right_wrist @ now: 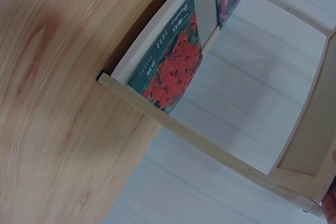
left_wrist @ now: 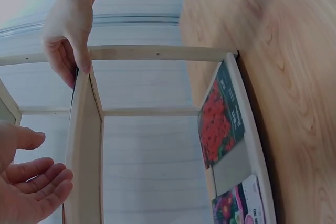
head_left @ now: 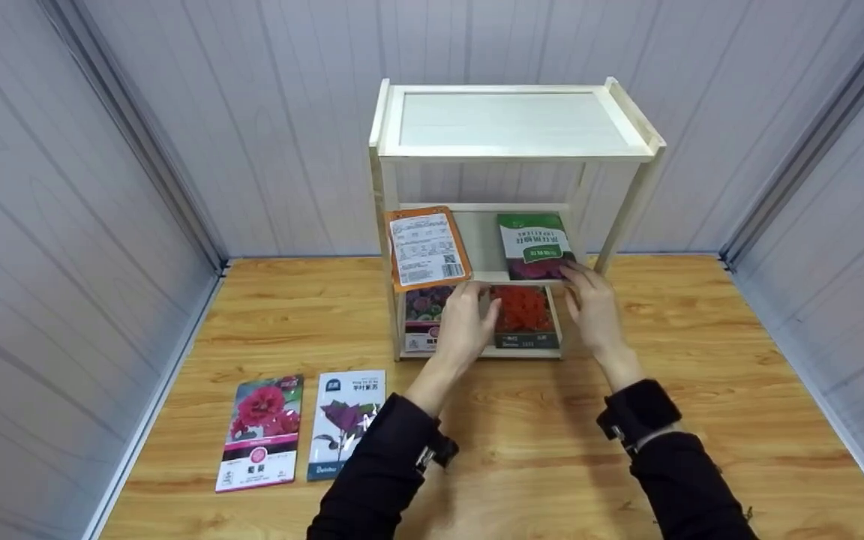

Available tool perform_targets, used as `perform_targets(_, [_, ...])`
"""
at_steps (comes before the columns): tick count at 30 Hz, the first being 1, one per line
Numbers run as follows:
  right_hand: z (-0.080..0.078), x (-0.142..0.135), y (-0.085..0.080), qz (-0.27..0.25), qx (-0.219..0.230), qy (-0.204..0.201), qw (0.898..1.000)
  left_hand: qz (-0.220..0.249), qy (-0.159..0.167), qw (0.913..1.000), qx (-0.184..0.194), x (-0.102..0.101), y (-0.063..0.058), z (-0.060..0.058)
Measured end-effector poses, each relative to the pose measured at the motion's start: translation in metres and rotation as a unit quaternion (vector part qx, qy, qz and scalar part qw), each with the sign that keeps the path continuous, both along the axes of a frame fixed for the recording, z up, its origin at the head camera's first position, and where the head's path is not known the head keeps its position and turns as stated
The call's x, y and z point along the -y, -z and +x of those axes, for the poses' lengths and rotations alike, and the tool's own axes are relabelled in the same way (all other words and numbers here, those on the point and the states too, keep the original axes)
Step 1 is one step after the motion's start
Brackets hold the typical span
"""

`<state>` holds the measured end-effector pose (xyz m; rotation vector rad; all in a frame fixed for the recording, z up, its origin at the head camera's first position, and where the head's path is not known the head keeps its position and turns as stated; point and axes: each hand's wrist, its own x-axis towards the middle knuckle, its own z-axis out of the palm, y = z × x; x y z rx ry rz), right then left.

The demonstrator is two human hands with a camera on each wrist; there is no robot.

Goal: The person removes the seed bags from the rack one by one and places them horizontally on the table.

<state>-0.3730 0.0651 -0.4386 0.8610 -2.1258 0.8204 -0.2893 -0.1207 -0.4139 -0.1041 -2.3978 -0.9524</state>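
Note:
On the upper shelf of a small pale wooden rack lies a green and white seed packet (head_left: 535, 247). My right hand (head_left: 593, 311) is at its near right corner, fingers on the packet and thumb by the shelf's front edge (left_wrist: 79, 140). An orange-edged packet (head_left: 428, 249), printed label up, lies on that shelf's left side and overhangs the front. Just below it, in front of the rack, my left hand (head_left: 462, 322) has its fingers spread loosely and holds nothing. A red-flower packet (head_left: 523, 311) and a purple-flower packet (head_left: 422, 337) lie on the bottom shelf.
Two more packets, one with pink flowers (head_left: 259, 435) and one with a purple plant (head_left: 342, 420), lie on the wooden table (head_left: 537, 465) left of my left forearm. The rack's top panel (head_left: 514, 120) stands above the shelves. Pale walls surround the table.

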Motion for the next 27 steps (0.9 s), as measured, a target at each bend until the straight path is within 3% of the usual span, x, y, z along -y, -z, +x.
perform_targets(7, [0.001,0.0,-0.002,-0.016,0.017,0.006,1.0,0.007,0.006,0.9995,0.03,-0.004,-0.009,-0.008])
perform_targets(18, [0.002,-0.001,-0.004,-0.03,0.019,0.007,0.999,0.112,0.034,0.9868,0.112,-0.008,-0.015,-0.023])
perform_targets(27, [0.003,-0.002,-0.004,-0.035,0.024,0.007,0.999,0.179,0.035,0.976,0.12,-0.014,-0.014,-0.031])
